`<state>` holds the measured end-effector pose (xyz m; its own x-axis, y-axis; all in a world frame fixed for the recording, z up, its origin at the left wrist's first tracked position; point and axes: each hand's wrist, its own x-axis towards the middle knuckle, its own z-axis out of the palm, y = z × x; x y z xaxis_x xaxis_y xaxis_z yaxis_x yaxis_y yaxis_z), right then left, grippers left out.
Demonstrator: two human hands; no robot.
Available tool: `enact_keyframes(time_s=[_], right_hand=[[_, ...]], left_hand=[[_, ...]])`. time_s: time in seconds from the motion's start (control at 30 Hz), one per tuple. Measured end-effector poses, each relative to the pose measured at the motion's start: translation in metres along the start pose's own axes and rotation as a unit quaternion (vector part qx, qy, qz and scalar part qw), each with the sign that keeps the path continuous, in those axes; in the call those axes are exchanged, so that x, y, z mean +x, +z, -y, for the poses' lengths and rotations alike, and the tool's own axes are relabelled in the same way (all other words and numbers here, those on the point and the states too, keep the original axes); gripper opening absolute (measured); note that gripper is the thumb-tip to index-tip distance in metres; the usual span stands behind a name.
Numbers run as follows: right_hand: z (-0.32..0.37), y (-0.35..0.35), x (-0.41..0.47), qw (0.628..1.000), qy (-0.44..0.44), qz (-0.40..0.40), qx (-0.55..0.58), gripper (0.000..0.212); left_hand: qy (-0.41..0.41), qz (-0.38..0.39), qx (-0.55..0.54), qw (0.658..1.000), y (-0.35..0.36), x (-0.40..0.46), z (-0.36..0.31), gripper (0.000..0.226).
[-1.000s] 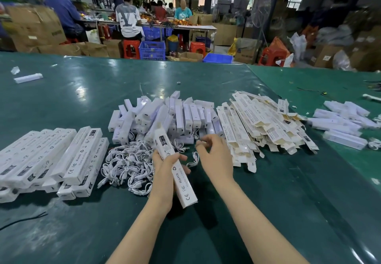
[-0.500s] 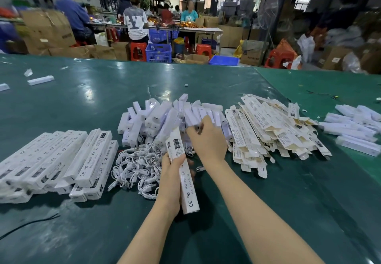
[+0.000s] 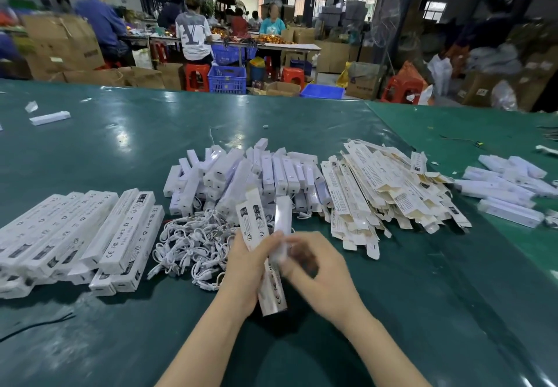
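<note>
A glossy dark-green table [image 3: 347, 341] carries a tangle of white cables [image 3: 193, 244]. Left of the tangle lie rows of long printed white cartons [image 3: 90, 235], right of it flat cardboard sleeves [image 3: 377, 193], and behind it smooth white plastic bars [image 3: 241, 169]. Just right of the tangle, the left hand [image 3: 244, 275] grips one slim rectangular carton [image 3: 253, 223], its long axis pointing away from the person and leaning slightly left. The right hand [image 3: 320, 272] pinches a blurred white bar [image 3: 283, 217] alongside.

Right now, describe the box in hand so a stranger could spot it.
On the green table, look in front of the middle heap of white bars, right of the cable tangle. The left hand grips a long printed box. Unlike the boxes lying flat at left, it is held tilted up.
</note>
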<state>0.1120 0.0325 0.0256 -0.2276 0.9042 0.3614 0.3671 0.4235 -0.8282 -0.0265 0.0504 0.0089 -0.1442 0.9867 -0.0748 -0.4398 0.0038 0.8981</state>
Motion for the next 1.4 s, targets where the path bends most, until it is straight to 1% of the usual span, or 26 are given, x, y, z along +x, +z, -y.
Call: enact_keyframes(time_s=[0.07,0.1,0.17,0.2,0.23,0.3,0.37,0.4,0.43,0.5,0.57,0.63,0.67,0.73,0.77,0.83,0.9,1.03,1.17,1.23,1.3,1.4], right_hand=[[-0.004,-0.007,0.002,0.986,0.082,-0.097,0.109,0.023],[-0.007,-0.010,0.004,0.975,0.120,-0.119,0.143,0.029],[-0.013,-0.015,0.006,0.964,0.169,-0.104,0.176,0.044],[-0.015,-0.016,0.007,0.964,0.183,-0.089,0.174,0.046],[-0.015,-0.016,0.007,0.963,0.192,-0.082,0.168,0.043],[-0.016,-0.015,0.007,0.963,0.189,-0.097,0.168,0.026],[-0.017,-0.016,0.008,0.952,0.183,-0.134,0.204,0.023],[-0.017,-0.018,0.009,0.940,0.192,-0.161,0.230,0.024],[-0.018,-0.022,0.010,0.923,0.205,-0.194,0.262,0.024],[-0.019,-0.032,0.011,0.876,0.220,-0.259,0.342,0.027],[-0.021,-0.041,0.011,0.830,0.218,-0.310,0.408,0.027],[-0.022,-0.047,0.011,0.803,0.204,-0.346,0.440,0.027],[-0.023,-0.049,0.010,0.797,0.194,-0.358,0.446,0.028],[-0.026,-0.052,0.010,0.798,0.176,-0.364,0.446,0.029],[-0.026,-0.052,0.010,0.805,0.170,-0.363,0.438,0.029],[-0.026,-0.052,0.011,0.824,0.153,-0.358,0.411,0.031],[-0.025,-0.052,0.011,0.843,0.135,-0.355,0.381,0.037],[-0.026,-0.051,0.011,0.864,0.114,-0.363,0.329,0.041],[-0.031,-0.052,0.008,0.886,0.114,-0.355,0.276,0.033],[-0.032,-0.051,0.008,0.896,0.113,-0.345,0.254,0.033],[-0.032,-0.050,0.007,0.904,0.111,-0.338,0.237,0.035],[-0.033,-0.050,0.008,0.911,0.105,-0.339,0.209,0.028]], left_hand=[[-0.005,0.035,0.046,0.998,-0.002,-0.003,-0.002,0.048],[-0.013,0.067,0.064,0.996,-0.003,-0.006,-0.004,0.048],[-0.027,0.140,0.106,0.984,-0.003,-0.009,-0.004,0.048],[-0.034,0.171,0.127,0.976,-0.002,-0.010,-0.003,0.049],[-0.044,0.196,0.141,0.969,-0.001,-0.012,-0.003,0.051],[-0.051,0.222,0.174,0.958,0.002,-0.014,-0.002,0.051],[-0.056,0.201,0.219,0.953,0.005,-0.014,-0.003,0.039],[-0.071,0.184,0.235,0.952,0.005,-0.015,-0.004,0.028],[-0.096,0.175,0.235,0.951,0.006,-0.015,-0.007,0.023],[-0.127,0.189,0.208,0.951,0.005,-0.014,-0.010,0.030],[-0.122,0.231,0.219,0.940,0.002,-0.015,-0.013,0.037],[-0.127,0.275,0.237,0.923,-0.001,-0.018,-0.014,0.041],[-0.139,0.286,0.221,0.922,-0.001,-0.019,-0.013,0.043],[-0.169,0.288,0.174,0.926,0.001,-0.021,-0.011,0.045],[-0.171,0.288,0.175,0.926,0.001,-0.022,-0.012,0.045],[-0.160,0.299,0.208,0.918,0.002,-0.024,-0.014,0.046],[-0.156,0.306,0.229,0.911,0.002,-0.025,-0.015,0.047],[-0.157,0.299,0.232,0.912,0.003,-0.024,-0.014,0.047],[-0.160,0.277,0.219,0.922,0.002,-0.022,-0.013,0.048],[-0.165,0.270,0.216,0.924,0.002,-0.022,-0.013,0.047],[-0.168,0.266,0.211,0.926,0.002,-0.022,-0.013,0.046],[-0.170,0.265,0.211,0.925,0.003,-0.021,-0.013,0.047]])
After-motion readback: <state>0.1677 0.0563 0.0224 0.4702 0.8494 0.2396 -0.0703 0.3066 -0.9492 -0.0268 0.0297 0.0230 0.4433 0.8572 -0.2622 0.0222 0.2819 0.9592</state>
